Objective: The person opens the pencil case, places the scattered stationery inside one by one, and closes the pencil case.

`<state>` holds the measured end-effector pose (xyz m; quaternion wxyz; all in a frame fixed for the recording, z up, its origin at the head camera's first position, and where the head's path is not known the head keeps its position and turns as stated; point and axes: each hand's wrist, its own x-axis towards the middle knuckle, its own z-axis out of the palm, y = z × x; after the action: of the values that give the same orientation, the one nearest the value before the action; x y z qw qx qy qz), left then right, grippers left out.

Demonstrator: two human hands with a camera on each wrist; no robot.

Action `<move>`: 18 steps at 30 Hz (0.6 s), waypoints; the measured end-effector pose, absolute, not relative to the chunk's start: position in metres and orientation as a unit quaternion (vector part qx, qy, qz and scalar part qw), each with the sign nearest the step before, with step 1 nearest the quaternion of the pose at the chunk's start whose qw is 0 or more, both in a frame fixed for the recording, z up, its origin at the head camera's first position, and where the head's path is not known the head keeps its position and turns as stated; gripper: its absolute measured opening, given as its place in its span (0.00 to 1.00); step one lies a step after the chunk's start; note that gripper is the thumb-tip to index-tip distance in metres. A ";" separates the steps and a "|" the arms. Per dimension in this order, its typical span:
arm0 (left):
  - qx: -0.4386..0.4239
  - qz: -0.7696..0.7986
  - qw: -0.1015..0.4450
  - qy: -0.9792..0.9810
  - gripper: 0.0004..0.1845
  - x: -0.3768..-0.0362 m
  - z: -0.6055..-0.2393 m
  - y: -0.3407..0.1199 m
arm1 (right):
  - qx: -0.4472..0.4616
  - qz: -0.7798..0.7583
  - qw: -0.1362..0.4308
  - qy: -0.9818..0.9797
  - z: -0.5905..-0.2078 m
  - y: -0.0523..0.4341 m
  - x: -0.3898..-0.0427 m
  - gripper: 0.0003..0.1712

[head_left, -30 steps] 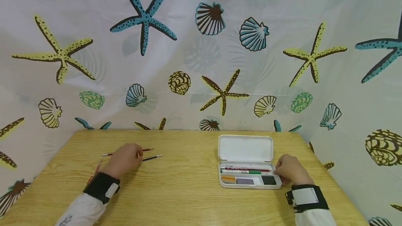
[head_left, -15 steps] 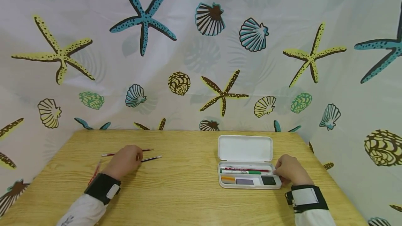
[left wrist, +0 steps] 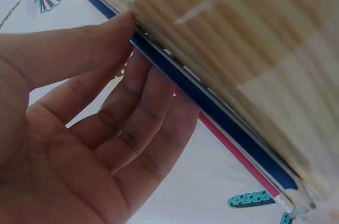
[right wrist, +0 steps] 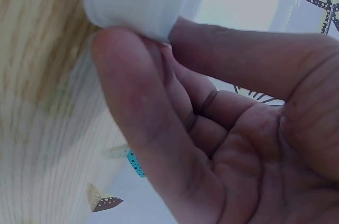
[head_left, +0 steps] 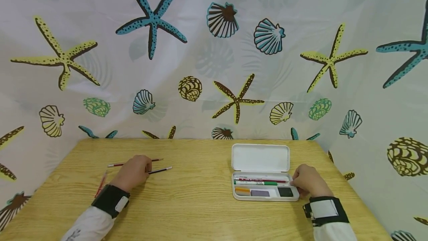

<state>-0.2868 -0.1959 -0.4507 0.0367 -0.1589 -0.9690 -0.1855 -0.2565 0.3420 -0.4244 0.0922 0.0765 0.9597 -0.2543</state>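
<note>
In the head view my left hand [head_left: 133, 172] is low over the left part of the table. Its thumb and fingers pinch a dark blue pencil [left wrist: 175, 80] along its side, and the pencil's pale end points right. Just behind that hand lies a red-and-black pencil [head_left: 115, 164], its middle hidden by the hand. On the right, my right hand [head_left: 311, 180] grips the right end of an open white pencil case [head_left: 260, 158]. Thumb and forefinger pinch the case's wall [right wrist: 132, 7] in the right wrist view.
A red pencil [head_left: 101, 184] lies beside the left wrist. Inside the case are a green-and-white marker [head_left: 257, 183], a red pencil [head_left: 264, 180], an orange-and-white block [head_left: 242, 191], a purple-grey block [head_left: 260, 193] and a black block [head_left: 285, 192]. Patterned cloth surrounds the wooden table [head_left: 197, 196].
My left hand has shifted very slightly, and a little more of the dark blue pencil shows past its fingers. The right hand and the case stay put.
</note>
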 end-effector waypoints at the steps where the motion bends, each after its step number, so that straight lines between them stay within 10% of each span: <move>1: -0.162 -0.185 0.039 -0.969 0.09 -0.287 -0.451 -0.196 | 0.077 -0.253 0.092 0.960 -0.424 0.342 -0.257 0.07; 18: -0.156 -0.161 0.047 -0.973 0.10 -0.286 -0.454 -0.192 | 0.075 -0.250 0.091 0.961 -0.422 0.340 -0.256 0.07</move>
<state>-0.2864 -0.1923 -0.4538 0.0474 -0.1562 -0.9734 -0.1608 -0.2558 0.3403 -0.4225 0.0910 0.0753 0.9610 -0.2500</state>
